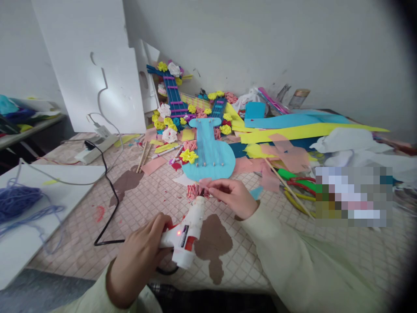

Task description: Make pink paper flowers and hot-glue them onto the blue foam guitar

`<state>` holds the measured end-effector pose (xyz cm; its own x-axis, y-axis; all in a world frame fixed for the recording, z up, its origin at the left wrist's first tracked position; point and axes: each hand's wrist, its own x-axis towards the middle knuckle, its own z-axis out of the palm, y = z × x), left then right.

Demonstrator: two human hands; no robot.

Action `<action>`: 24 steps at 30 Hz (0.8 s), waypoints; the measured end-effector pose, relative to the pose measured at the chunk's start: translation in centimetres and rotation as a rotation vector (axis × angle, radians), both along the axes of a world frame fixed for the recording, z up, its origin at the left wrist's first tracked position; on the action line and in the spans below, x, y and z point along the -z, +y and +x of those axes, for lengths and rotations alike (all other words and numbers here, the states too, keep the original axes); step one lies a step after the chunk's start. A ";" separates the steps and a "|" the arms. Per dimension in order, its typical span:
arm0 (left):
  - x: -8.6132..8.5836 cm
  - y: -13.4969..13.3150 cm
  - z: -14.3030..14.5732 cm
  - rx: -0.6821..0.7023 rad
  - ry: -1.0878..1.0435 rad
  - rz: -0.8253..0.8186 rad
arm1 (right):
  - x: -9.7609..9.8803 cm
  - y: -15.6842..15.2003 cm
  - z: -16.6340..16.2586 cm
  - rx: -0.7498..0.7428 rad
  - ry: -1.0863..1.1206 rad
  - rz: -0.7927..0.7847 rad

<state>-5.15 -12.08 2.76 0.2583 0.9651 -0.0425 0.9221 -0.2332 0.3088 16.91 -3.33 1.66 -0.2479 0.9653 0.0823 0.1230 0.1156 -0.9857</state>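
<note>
Head camera, forward-down, close over cluttered table (137,204).

Two hands: left hand (138,261), right hand (233,196). One glue gun (189,230), one power strip (94,150), one ball of blue yarn (16,200).

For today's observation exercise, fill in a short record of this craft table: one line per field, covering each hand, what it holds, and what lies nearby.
Left hand: left hand grips the white glue gun, its red light lit
Right hand: right hand pinches a pink paper flower at the gun's nozzle
Just beyond: light blue guitar cutout bearing a yellow paper flower
Cord: black cable runs towards the white power strip
Right side: scissors among coloured paper sheets
Left side: blue yarn
</note>
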 end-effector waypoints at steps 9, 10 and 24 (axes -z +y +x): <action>0.1 0.4 -0.2 0.013 0.031 -0.039 | 0.2 0.1 -0.1 -0.001 -0.034 0.016; 0.1 0.4 -0.1 0.015 0.034 -0.047 | 0.2 0.1 -0.1 -0.002 -0.035 0.016; -0.1 0.7 -0.2 0.059 0.029 -0.080 | 0.2 0.2 -0.1 0.000 -0.033 -0.005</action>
